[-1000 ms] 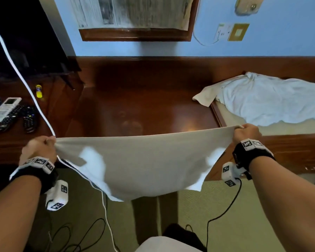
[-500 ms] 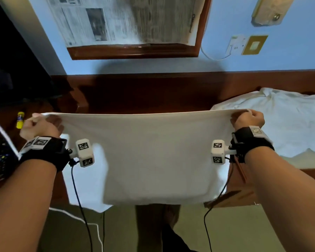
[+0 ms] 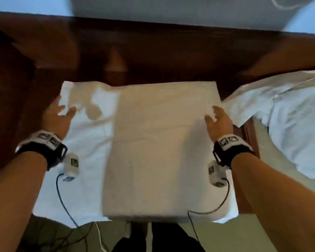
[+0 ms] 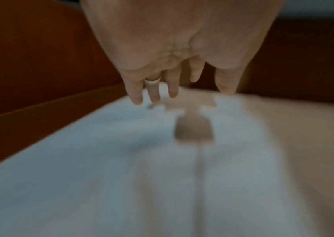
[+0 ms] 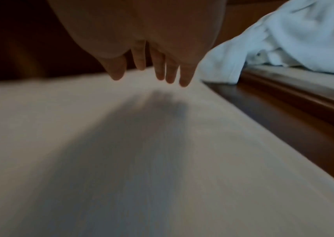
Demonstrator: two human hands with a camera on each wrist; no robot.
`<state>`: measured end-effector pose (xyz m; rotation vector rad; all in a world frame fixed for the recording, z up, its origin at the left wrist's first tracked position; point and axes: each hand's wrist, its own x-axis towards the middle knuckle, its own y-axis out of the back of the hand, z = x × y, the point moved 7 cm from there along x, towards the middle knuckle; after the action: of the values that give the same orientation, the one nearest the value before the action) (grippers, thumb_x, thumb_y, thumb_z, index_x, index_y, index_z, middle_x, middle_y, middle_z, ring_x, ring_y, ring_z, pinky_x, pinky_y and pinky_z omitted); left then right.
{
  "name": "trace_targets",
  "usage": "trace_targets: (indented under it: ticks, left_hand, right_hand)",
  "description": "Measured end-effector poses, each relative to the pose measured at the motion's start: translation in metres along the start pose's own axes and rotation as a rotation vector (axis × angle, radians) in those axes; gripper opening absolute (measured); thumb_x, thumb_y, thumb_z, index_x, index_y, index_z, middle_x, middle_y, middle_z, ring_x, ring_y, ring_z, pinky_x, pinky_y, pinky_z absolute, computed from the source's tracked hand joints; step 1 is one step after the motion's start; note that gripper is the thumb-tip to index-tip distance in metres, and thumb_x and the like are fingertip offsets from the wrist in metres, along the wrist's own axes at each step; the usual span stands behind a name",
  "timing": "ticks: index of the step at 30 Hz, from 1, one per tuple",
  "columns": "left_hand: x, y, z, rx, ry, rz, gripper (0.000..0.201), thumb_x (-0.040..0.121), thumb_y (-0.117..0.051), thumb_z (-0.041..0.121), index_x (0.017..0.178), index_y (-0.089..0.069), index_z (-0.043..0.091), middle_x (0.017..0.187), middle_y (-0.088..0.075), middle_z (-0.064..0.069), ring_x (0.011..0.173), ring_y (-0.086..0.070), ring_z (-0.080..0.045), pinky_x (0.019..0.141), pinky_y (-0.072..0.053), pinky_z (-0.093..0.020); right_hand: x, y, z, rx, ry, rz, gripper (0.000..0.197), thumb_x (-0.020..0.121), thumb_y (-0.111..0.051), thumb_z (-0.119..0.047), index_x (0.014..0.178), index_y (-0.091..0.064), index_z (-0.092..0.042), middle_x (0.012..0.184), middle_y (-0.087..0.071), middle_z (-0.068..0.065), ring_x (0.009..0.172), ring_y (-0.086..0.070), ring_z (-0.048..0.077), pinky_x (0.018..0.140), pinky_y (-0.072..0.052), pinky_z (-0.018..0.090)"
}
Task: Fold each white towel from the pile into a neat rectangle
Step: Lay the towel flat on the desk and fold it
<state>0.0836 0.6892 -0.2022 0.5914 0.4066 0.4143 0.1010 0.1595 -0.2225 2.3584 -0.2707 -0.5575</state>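
In the head view we see the white towel (image 3: 153, 142) spread flat on the dark wooden table (image 3: 153, 57), filling the middle of the frame, with its near edge hanging over the table's front at the bottom. A warmer-lit panel runs down the towel's centre and right, while a cooler, bluish strip lies along its left side; whether that is a folded layer or only light, we cannot tell.

Our left hand (image 3: 59, 118) sits at centre left, over the towel's left part near its far corner. Its fingers (image 4: 153, 94) are straight and spread, holding nothing, and the left wrist view shows their tips just above the cloth with a shadow below.

Our right hand (image 3: 218, 120) sits at centre right, over the towel's right edge. Its fingers (image 5: 170, 73) are likewise straight and slightly apart, gripping nothing, and they cast a shadow on the fabric beneath.

At the right edge of the frame, the pile of white towels (image 3: 289, 124) lies rumpled on a separate surface beside the table, with one corner close to the spread towel's far right corner.

Both wrist views are blurred.
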Motion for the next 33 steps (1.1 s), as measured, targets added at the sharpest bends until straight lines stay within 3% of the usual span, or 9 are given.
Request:
trace_targets:
  ticks: [3,5,7,12,16,20,25,28,33]
  left_hand:
    - [-0.057,-0.054,-0.089,0.691,-0.066,-0.406,0.081,0.089,-0.051,0.069,0.157,-0.02,0.038,0.165,-0.021,-0.007,0.148,-0.025,-0.035,0.117,-0.029,-0.053]
    - [-0.083,-0.057,-0.132,0.95,-0.04,-0.482,0.083,0.087,-0.037,0.079,0.155,0.0,0.05,0.168,0.007,0.001,0.151,-0.004,-0.037,0.115,-0.022,-0.06]
    - [-0.085,-0.051,-0.134,0.984,0.009,-0.463,0.085,0.082,-0.029,0.085,0.151,0.01,0.054,0.166,0.017,0.006,0.15,0.002,-0.041,0.111,-0.022,-0.066]
    - [-0.028,-0.06,-0.113,0.993,-0.06,-0.462,0.091,0.075,-0.037,0.09,0.148,0.006,0.058,0.164,0.02,0.015,0.151,0.004,-0.041,0.111,-0.018,-0.07]
    - [0.024,-0.074,-0.084,0.935,-0.137,-0.471,0.091,0.081,-0.048,0.082,0.154,-0.004,0.049,0.166,0.01,0.015,0.152,-0.001,-0.038,0.116,-0.017,-0.067]
    - [-0.022,-0.07,-0.087,0.845,-0.1,-0.471,0.09,0.086,-0.052,0.073,0.157,-0.005,0.046,0.168,0.01,0.008,0.154,0.004,-0.029,0.121,-0.011,-0.061]
    - [-0.114,-0.052,-0.132,0.966,-0.069,-0.56,0.088,0.076,-0.018,0.09,0.148,0.022,0.056,0.162,0.032,0.008,0.152,0.015,-0.037,0.114,-0.012,-0.073]
    - [-0.098,-0.053,-0.131,1.019,-0.054,-0.562,0.091,0.073,-0.017,0.093,0.147,0.022,0.056,0.16,0.035,0.01,0.151,0.015,-0.039,0.112,-0.016,-0.074]
    - [-0.023,-0.073,-0.095,0.994,-0.104,-0.529,0.094,0.074,-0.034,0.091,0.15,0.011,0.058,0.163,0.025,0.014,0.153,0.011,-0.036,0.112,-0.014,-0.073]
  right_hand:
    - [-0.063,-0.065,0.056,-0.543,0.16,-0.298,0.067,0.098,-0.051,-0.042,0.156,-0.023,-0.024,0.165,-0.012,0.012,0.15,-0.014,0.032,0.119,-0.021,0.049]
    - [-0.09,-0.08,0.085,-0.748,0.151,-0.378,0.075,0.099,-0.036,-0.054,0.157,0.007,-0.032,0.164,0.021,0.004,0.151,0.013,0.032,0.118,-0.008,0.06]
    - [-0.099,-0.082,0.091,-0.793,0.141,-0.415,0.075,0.099,-0.026,-0.06,0.153,0.02,-0.036,0.159,0.034,0.0,0.149,0.023,0.032,0.115,-0.005,0.066]
    - [-0.064,-0.084,0.073,-0.837,0.148,-0.413,0.076,0.097,-0.026,-0.064,0.154,0.016,-0.037,0.159,0.034,-0.002,0.148,0.025,0.031,0.114,-0.003,0.07]
    - [-0.012,-0.087,0.048,-0.777,0.116,-0.371,0.075,0.096,-0.034,-0.063,0.155,0.005,-0.037,0.163,0.025,-0.004,0.15,0.019,0.028,0.115,-0.002,0.069]
    - [-0.012,-0.08,0.047,-0.766,0.079,-0.372,0.075,0.097,-0.036,-0.061,0.157,0.0,-0.037,0.164,0.021,-0.001,0.151,0.017,0.028,0.117,-0.003,0.065]
    - [-0.11,-0.074,0.09,-0.764,0.055,-0.49,0.081,0.091,-0.029,-0.074,0.15,0.02,-0.047,0.156,0.039,-0.007,0.147,0.028,0.031,0.117,-0.001,0.067]
    - [-0.109,-0.074,0.097,-0.776,0.021,-0.52,0.085,0.087,-0.03,-0.079,0.146,0.024,-0.052,0.152,0.044,-0.013,0.145,0.033,0.03,0.114,0.0,0.07]
    - [-0.028,-0.083,0.061,-0.741,0.028,-0.432,0.085,0.088,-0.041,-0.074,0.151,0.012,-0.05,0.159,0.032,-0.011,0.147,0.028,0.031,0.112,0.0,0.073]
